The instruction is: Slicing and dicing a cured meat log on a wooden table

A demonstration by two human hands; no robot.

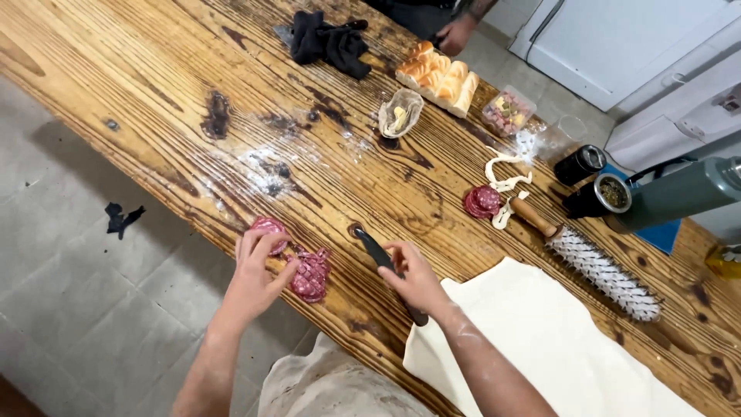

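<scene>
Head view: left hand (pixel 258 274) fingertips pinch a salami slice (pixel 269 228), cut stack (pixel 310 274) just right of them; right hand (pixel 413 274) grips knife (pixel 386 266), blade pointing away up-left.

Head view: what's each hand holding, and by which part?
Right hand holds a black knife around the middle of its length, tip resting on the table. Left hand pinches a salami slice at its edge.

From my feed, both forearms are bare, no sleeves. The left hand (pixel 258 270) and right hand (pixel 413 274) wear no gloves. White dusting, perhaps flour, streaks the right forearm. A pale, smudged apron (pixel 332 386) fills the lower centre.
</scene>
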